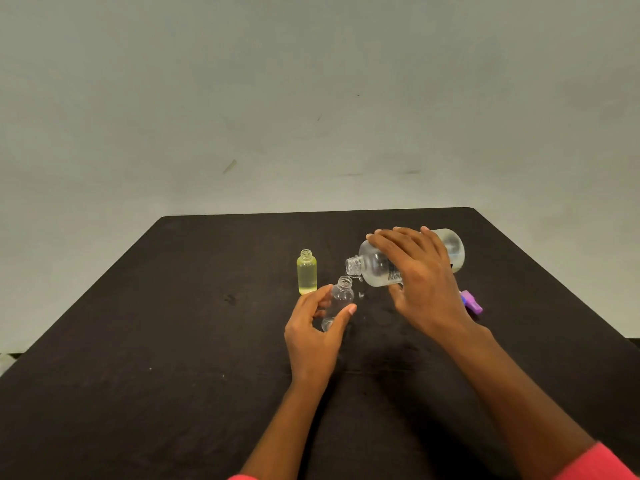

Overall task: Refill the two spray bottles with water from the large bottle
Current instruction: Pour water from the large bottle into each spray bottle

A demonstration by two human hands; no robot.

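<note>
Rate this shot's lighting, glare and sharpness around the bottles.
Head view: the light is soft and even, with only faint shadows on the dark table. The whole frame is slightly soft. The large bottle in the right hand shows pale highlights. The clear spray bottle held by the left hand nearly melts into the dark top. The yellow bottle reads plainly.

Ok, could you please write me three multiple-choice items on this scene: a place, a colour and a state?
1. The yellow bottle stands: A) left of the clear small bottle B) right of it C) on top of it
2. The cap beside the right hand is: A) red B) purple C) green
3. The large bottle is: A) upright, capped B) tilted, uncapped C) lying untouched
Answers: A, it is left of the bottle the left hand holds; B, purple shows past the wrist; B, the right hand holds it tipped, neck open.
</note>
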